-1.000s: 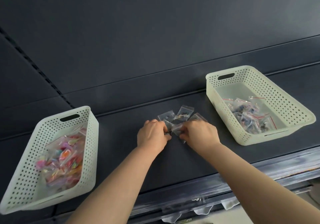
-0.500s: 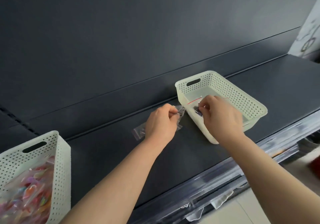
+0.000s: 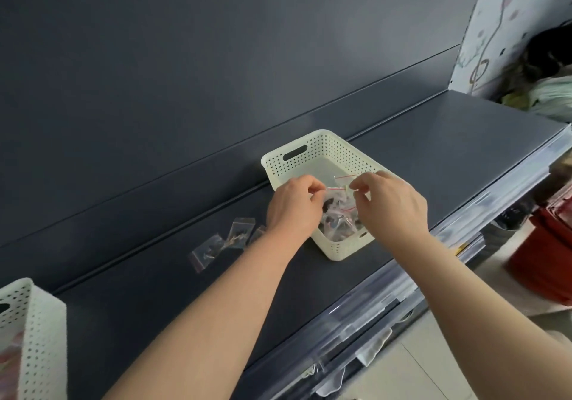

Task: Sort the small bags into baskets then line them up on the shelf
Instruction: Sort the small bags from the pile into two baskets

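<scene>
Both hands are over the cream perforated basket [image 3: 322,152], which stands on the dark shelf [image 3: 448,158] with its handle slot toward the back panel. The left hand [image 3: 294,207] is at the basket's left wall, thumb and forefinger pinched on the left edge of a clear small bag [image 3: 335,193] with a red seal strip. The right hand [image 3: 390,204] has thumb and forefinger drawn together at the bag's right edge; whether they actually grip it cannot be told. The bag hangs inside the basket opening, above a heap of similar bags [image 3: 337,229] on the basket floor. Three loose bags [image 3: 229,241] lie flat on the shelf just left of the basket, partly overlapping, the rightmost one partly hidden by the left wrist. A second perforated basket [image 3: 34,331] shows at the lower left edge, with colourful contents barely in view
</scene>
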The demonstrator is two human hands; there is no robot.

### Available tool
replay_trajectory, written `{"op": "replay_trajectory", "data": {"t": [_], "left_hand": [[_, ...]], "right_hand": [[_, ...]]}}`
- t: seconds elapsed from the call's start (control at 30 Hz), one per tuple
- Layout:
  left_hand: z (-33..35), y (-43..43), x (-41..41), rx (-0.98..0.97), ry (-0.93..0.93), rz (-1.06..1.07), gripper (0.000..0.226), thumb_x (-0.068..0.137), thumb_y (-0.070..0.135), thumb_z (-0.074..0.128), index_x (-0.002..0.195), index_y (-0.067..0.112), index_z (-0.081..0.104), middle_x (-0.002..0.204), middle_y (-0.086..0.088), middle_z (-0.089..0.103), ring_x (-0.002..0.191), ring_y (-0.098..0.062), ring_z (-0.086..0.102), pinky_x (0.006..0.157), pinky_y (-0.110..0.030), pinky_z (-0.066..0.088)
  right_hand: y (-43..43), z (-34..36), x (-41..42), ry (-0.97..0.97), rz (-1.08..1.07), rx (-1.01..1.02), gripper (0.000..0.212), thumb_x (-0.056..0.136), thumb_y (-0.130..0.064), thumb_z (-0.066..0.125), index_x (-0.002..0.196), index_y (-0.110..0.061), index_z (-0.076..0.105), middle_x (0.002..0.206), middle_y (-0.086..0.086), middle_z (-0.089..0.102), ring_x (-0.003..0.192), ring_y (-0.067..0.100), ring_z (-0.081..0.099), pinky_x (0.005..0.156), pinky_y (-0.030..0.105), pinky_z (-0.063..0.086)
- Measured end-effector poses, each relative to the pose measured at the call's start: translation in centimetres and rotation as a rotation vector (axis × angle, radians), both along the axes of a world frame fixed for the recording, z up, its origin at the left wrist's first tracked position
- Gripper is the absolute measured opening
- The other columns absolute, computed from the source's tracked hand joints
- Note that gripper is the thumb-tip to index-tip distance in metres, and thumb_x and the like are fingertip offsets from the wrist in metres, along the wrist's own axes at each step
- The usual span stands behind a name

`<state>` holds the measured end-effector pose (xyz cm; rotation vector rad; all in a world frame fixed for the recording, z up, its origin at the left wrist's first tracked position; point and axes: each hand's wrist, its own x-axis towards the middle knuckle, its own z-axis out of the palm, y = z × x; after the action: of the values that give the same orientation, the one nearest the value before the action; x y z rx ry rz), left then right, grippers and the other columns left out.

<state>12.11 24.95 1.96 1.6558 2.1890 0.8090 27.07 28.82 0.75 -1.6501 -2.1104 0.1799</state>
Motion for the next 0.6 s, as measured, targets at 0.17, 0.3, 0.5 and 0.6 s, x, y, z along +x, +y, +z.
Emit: {"op": "replay_trajectory", "data": {"t": [0.17, 0.3, 0.5, 0.6], "left_hand": [[-1.9, -2.6, -4.0, 0.011, -0.013, 0.245, 0.015, 0.097, 0.023, 0.054, 0.103, 0.03, 0.065, 0.105, 0.012, 0.065, 0.097, -0.014, 0.061, 0.078, -0.036, 0.053], [-3.5, -5.6, -8.7, -0.143, 0.067, 0.428, 0.014, 0.096, 0.025, 0.054, 0.1, 0.032, 0.065, 0.105, 0.009, 0.067, 0.097, -0.017, 0.061, 0.074, -0.032, 0.052], [-5.7, -8.7, -12.7, -0.315, 0.208, 0.466, 0.018, 0.092, 0.033, 0.064, 0.11, 0.03, 0.068, 0.114, 0.004, 0.063, 0.108, -0.022, 0.059, 0.082, -0.037, 0.053], [-6.4, -9.3, -13.0, -0.293, 0.221, 0.471, 0.016, 0.091, 0.035, 0.066, 0.106, 0.032, 0.069, 0.109, 0.006, 0.065, 0.106, -0.019, 0.059, 0.079, -0.035, 0.053]], "right_hand": [[-1.3, 0.4, -3.3, 0.009, 0.188, 0.019, 0.026, 0.095, -0.024, 0.043, 0.107, -0.034, 0.063, 0.104, -0.013, 0.063, 0.095, 0.015, 0.059, 0.059, 0.027, 0.044], [-2.9, 0.1, -6.5, 0.0, 0.343, 0.037, 0.024, 0.095, -0.027, 0.045, 0.106, -0.037, 0.064, 0.104, -0.014, 0.064, 0.095, 0.016, 0.061, 0.058, 0.027, 0.037], [-4.4, -0.8, -10.2, -0.03, 0.5, -0.007, 0.02, 0.093, -0.028, 0.048, 0.105, -0.034, 0.063, 0.101, -0.008, 0.065, 0.096, 0.019, 0.061, 0.06, 0.027, 0.035], [-4.3, -1.5, -11.0, -0.072, 0.525, -0.067, 0.021, 0.092, -0.027, 0.047, 0.105, -0.033, 0.062, 0.102, -0.009, 0.064, 0.096, 0.019, 0.062, 0.061, 0.026, 0.039]]}}
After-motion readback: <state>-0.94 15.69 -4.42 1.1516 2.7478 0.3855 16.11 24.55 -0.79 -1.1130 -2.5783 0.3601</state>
